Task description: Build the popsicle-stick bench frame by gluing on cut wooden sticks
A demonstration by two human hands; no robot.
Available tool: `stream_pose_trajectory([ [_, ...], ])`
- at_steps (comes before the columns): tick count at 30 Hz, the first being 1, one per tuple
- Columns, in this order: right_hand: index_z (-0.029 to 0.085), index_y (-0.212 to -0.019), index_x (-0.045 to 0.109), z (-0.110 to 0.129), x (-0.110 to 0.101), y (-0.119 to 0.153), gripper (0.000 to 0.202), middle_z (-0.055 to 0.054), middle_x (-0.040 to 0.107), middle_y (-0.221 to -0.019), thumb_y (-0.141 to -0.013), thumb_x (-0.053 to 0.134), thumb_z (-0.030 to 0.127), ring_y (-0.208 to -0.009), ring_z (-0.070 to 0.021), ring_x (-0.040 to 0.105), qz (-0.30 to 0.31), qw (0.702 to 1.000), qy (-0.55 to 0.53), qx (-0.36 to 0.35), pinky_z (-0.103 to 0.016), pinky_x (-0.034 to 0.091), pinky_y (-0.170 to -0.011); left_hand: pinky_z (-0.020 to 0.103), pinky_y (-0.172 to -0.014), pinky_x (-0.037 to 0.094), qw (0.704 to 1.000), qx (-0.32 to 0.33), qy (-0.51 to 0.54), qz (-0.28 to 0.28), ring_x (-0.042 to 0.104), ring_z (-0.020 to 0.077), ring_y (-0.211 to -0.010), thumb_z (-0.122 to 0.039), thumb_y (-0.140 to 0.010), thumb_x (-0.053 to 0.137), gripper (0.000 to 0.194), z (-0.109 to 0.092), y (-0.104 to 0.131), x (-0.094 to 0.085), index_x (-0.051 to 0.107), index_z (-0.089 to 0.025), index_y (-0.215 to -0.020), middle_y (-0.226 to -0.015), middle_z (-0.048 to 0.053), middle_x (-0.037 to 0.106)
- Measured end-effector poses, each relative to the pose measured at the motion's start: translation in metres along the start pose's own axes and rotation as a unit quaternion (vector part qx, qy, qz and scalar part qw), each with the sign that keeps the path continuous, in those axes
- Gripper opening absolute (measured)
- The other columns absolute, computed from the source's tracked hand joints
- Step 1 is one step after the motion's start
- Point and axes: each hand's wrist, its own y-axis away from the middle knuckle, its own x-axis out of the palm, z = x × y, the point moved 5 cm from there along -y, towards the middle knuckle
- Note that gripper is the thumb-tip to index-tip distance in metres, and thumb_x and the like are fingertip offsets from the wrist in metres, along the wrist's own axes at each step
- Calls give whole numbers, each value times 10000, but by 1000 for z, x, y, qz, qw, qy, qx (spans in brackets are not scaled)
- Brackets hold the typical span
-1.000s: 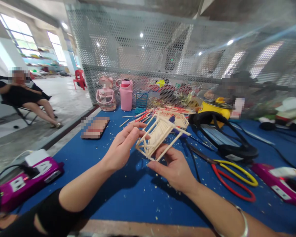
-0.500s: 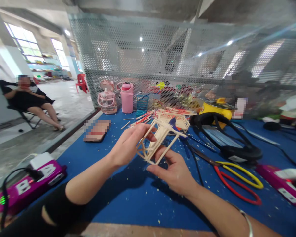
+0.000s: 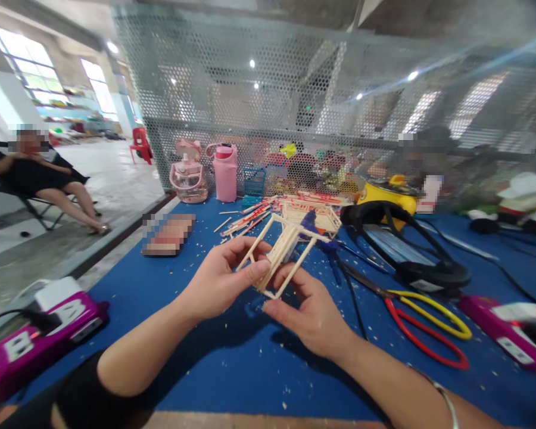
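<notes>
A small frame of pale wooden sticks (image 3: 282,251) is held up over the blue table mat (image 3: 232,381). My left hand (image 3: 226,274) grips its left side, with the thumb across the sticks. At the lower right of the frame, my right hand (image 3: 312,310) holds it with thumb and fingers. Behind it lie a blue tool (image 3: 328,245), partly hidden by the frame, a flat wooden lattice piece (image 3: 328,219) and loose sticks with red-and-white wrapping (image 3: 254,215).
Scissors with red and yellow handles (image 3: 422,319) lie at the right, near a black headband (image 3: 411,262), yellow pot (image 3: 386,198) and purple power strip (image 3: 504,333). Another power strip (image 3: 49,339), a phone (image 3: 170,234) and pink bottles (image 3: 226,173) are left. A person (image 3: 40,167) sits beyond.
My left hand has shifted lower on the wooden frame, its thumb now over the sticks. My right hand keeps nearly the same hold. The view has shifted slightly.
</notes>
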Motion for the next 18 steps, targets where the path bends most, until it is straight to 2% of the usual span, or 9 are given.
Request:
stream_pose_trajectory([
  [3, 217, -953, 589, 3, -1, 1, 280, -38, 664, -923, -795, 654, 439, -854, -188, 602, 23, 1000, -15, -15, -314, 468, -800, 259, -691, 459, 1000, -3, 21, -12, 597, 146, -720, -385, -781, 690, 256, 2, 0, -1, 669, -175, -926, -806, 27, 674],
  [5, 222, -983, 610, 3, -6, 0, 316, -52, 667, -932, -862, 541, 506, -868, -204, 610, 11, 1000, -22, -16, -324, 465, -803, 263, -719, 448, 1000, 4, 8, -23, 596, 158, -752, -419, -829, 622, 265, 3, -1, -3, 685, -165, -871, -814, 41, 680],
  [7, 224, -895, 631, 1, -20, -3, 387, -56, 663, -864, -916, 409, 540, -826, -206, 608, -52, 999, -11, -9, -334, 459, -794, 270, -747, 436, 999, 8, -2, -40, 591, 175, -795, -436, -858, 572, 307, 4, -1, -5, 689, -159, -798, -812, 52, 678],
  [9, 225, -791, 608, -4, -40, -6, 439, -48, 630, -787, -944, 333, 531, -772, -194, 589, -143, 990, 8, -6, -339, 451, -791, 275, -753, 428, 999, 7, 15, -52, 584, 184, -810, -439, -862, 561, 328, 5, -1, -6, 666, -157, -732, -809, 57, 674],
  [12, 233, -850, 568, -13, -71, -11, 341, -33, 588, -841, -951, 356, 480, -801, -172, 566, -258, 966, -1, -16, -334, 449, -812, 269, -716, 416, 996, -3, 67, -54, 568, 164, -752, -437, -867, 549, 338, 6, -2, -5, 600, -157, -686, -811, 52, 669],
  [14, 246, -926, 535, -16, -84, -13, 209, -29, 569, -931, -933, 419, 420, -855, -162, 562, -299, 954, -20, -21, -329, 455, -824, 264, -698, 406, 996, -9, 79, -49, 554, 151, -727, -439, -877, 533, 340, 6, -1, -4, 567, -159, -687, -823, 47, 663],
  [15, 257, -972, 516, -16, -87, -14, 137, -28, 560, -971, -909, 466, 368, -883, -161, 562, -302, 953, -23, -23, -330, 458, -831, 265, -695, 403, 996, -9, 76, -47, 549, 150, -727, -441, -882, 524, 339, 6, -1, -3, 560, -161, -694, -831, 46, 659],
  [16, 269, -1027, 494, -15, -86, -15, 163, -30, 551, -1008, -870, 516, 304, -911, -163, 561, -292, 956, -20, -26, -334, 462, -838, 267, -696, 401, 996, -8, 71, -46, 548, 152, -734, -446, -885, 517, 339, 6, 0, -3, 556, -164, -701, -838, 45, 655],
  [18, 295, -1155, 430, -9, -77, -15, 443, -41, 529, -1093, -757, 587, 180, -982, -179, 554, -246, 969, 4, -35, -352, 471, -856, 274, -710, 402, 997, -3, 59, -49, 549, 164, -770, -455, -881, 519, 336, 6, 1, -3, 555, -169, -709, -853, 46, 651],
])
